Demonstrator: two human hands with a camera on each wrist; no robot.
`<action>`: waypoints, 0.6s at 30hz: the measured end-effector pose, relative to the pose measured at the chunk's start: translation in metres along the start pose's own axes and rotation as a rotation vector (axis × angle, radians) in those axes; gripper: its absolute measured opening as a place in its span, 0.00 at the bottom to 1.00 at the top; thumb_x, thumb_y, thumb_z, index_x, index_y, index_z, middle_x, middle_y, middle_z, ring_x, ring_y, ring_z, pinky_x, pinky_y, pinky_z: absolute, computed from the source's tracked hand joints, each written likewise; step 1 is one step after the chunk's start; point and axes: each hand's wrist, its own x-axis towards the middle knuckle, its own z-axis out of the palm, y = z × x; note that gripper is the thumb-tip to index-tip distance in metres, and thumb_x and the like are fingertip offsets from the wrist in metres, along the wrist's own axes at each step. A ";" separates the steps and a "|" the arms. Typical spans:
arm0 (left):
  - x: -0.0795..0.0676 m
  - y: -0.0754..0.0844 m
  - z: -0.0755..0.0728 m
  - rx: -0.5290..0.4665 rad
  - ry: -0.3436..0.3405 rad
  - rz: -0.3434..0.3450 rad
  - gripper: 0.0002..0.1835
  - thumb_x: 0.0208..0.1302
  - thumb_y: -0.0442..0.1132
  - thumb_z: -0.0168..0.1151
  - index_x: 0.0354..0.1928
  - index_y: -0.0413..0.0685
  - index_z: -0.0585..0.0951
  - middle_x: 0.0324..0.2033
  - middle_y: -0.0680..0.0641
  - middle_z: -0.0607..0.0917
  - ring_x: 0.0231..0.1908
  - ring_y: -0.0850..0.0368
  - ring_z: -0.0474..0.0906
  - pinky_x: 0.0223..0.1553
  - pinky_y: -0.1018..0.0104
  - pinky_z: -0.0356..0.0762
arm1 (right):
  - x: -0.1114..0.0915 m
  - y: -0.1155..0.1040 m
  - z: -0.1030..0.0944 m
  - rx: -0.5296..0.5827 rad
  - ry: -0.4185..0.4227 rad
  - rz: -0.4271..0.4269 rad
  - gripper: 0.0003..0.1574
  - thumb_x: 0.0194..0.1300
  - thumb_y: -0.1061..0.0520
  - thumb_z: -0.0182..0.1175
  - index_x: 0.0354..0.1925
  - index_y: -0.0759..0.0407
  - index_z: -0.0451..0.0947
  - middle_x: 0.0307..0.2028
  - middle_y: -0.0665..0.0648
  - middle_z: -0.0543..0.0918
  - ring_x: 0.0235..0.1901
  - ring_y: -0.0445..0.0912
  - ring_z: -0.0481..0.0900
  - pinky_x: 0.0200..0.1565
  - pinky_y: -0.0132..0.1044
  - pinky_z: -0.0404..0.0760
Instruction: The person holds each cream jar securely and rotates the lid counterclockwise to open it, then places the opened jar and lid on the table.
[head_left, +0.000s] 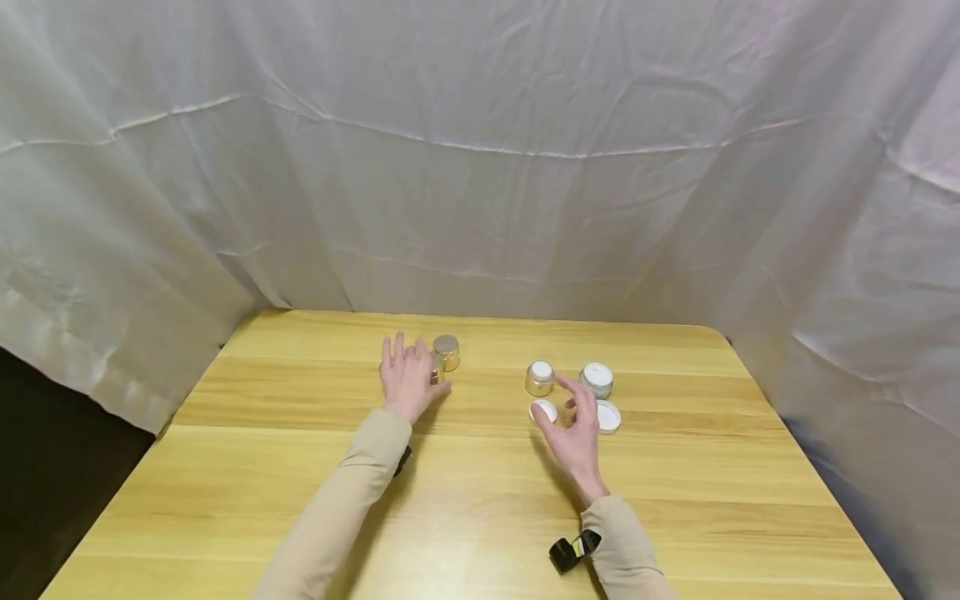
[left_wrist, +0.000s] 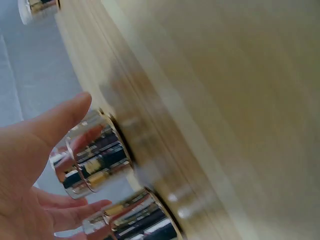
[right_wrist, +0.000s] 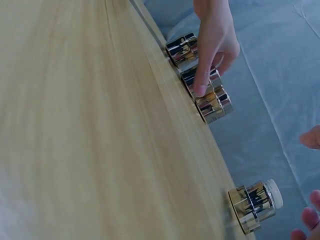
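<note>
In the head view my left hand is spread over the shiny gold jars at the left, its fingers apart and thumb sticking out. One gold jar shows beside it; others are partly hidden. The left wrist view has a mirror-like jar between thumb and fingers, with a second jar near the fingertips. Whether the skin touches them is unclear. My right hand, thumb and fingers apart, hovers by two white lids, the smaller lid and the larger lid. Behind it stands a white-topped gold jar.
A wider pale jar with a white top stands at the right, next to the gold one. The wooden table ends at a grey curtain behind. Black cameras are strapped to the wrists.
</note>
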 end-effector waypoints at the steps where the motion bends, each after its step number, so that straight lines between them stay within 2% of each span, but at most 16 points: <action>1: 0.001 -0.001 0.000 0.003 -0.024 -0.005 0.49 0.45 0.62 0.78 0.60 0.32 0.74 0.52 0.33 0.85 0.75 0.36 0.58 0.81 0.42 0.40 | 0.000 0.000 0.000 -0.002 0.000 0.002 0.36 0.52 0.62 0.73 0.59 0.66 0.76 0.56 0.65 0.77 0.43 0.55 0.68 0.41 0.36 0.69; 5: 0.005 -0.004 0.000 0.015 -0.078 -0.011 0.45 0.43 0.63 0.79 0.53 0.34 0.79 0.51 0.34 0.86 0.76 0.36 0.56 0.82 0.42 0.35 | 0.000 0.000 0.000 -0.005 -0.001 0.008 0.36 0.52 0.62 0.73 0.59 0.66 0.76 0.56 0.66 0.77 0.43 0.56 0.68 0.41 0.37 0.69; 12: 0.012 -0.006 0.002 0.008 -0.074 -0.042 0.40 0.39 0.63 0.80 0.48 0.38 0.84 0.51 0.37 0.86 0.75 0.37 0.59 0.81 0.39 0.32 | 0.001 0.000 0.000 -0.008 0.004 0.000 0.35 0.52 0.62 0.73 0.59 0.67 0.76 0.56 0.65 0.77 0.43 0.57 0.68 0.40 0.38 0.69; 18: 0.016 -0.007 0.003 -0.045 -0.098 -0.072 0.33 0.39 0.60 0.81 0.43 0.43 0.87 0.52 0.39 0.86 0.76 0.39 0.57 0.81 0.40 0.30 | 0.001 0.002 -0.001 -0.012 0.007 -0.009 0.35 0.52 0.62 0.73 0.59 0.67 0.76 0.56 0.66 0.77 0.42 0.57 0.68 0.40 0.38 0.69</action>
